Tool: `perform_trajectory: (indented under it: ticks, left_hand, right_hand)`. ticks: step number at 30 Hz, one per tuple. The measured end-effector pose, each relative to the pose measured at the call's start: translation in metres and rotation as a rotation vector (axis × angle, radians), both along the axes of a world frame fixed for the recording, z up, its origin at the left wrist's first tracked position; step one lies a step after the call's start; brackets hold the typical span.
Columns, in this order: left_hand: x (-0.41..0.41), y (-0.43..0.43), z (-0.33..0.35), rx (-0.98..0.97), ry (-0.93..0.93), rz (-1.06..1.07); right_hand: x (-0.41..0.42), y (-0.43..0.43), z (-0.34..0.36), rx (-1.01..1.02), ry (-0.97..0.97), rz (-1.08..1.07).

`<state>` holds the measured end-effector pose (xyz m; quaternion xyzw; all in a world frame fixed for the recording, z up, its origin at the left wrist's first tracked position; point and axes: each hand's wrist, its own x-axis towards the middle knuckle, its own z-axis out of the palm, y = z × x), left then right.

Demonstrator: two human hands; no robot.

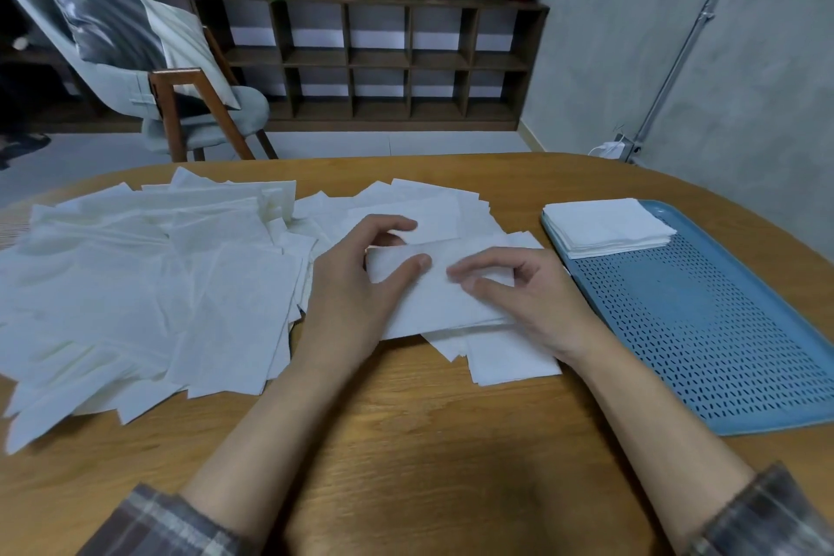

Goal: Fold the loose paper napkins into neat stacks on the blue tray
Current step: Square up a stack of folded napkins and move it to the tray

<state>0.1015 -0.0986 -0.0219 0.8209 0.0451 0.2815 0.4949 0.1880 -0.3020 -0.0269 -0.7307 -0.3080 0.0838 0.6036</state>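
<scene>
Your left hand [356, 284] pinches the left end of a half-folded napkin [433, 302], and your right hand [528, 302] pinches its middle. Loose napkins [135, 284] sprawl left of your left hand. The blue tray [722, 352], holding a folded stack [604, 226], lies just right of your right hand.

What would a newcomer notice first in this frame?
A wide spread of loose napkins covers the left of the table. At the centre, the left hand and right hand hold one napkin mid-fold. To the right, a neat stack sits at the far end of the blue tray.
</scene>
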Motion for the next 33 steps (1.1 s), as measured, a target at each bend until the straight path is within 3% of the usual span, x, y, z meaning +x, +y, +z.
perform_trajectory:
  ticks: [2,4,10,28,33]
  left_hand:
    - [-0.002,-0.007,-0.005,0.234,-0.128,0.006]
    - [-0.005,-0.017,-0.009,0.365,-0.163,-0.133]
    - [-0.007,-0.035,-0.021,0.565,0.167,-0.554]
    - [-0.009,-0.037,-0.016,0.588,0.163,-0.569]
    - [-0.011,-0.028,-0.008,0.539,0.277,-0.600]
  right_hand:
    - [0.001,-0.001,0.000,-0.010,-0.016,-0.096]
    - [0.005,-0.003,0.001,0.008,-0.041,-0.209]
    - [0.009,-0.008,0.000,0.027,-0.025,-0.337]
    - [0.012,-0.007,-0.004,0.017,-0.017,-0.321]
    - [0.013,-0.007,-0.004,0.016,-0.013,-0.324]
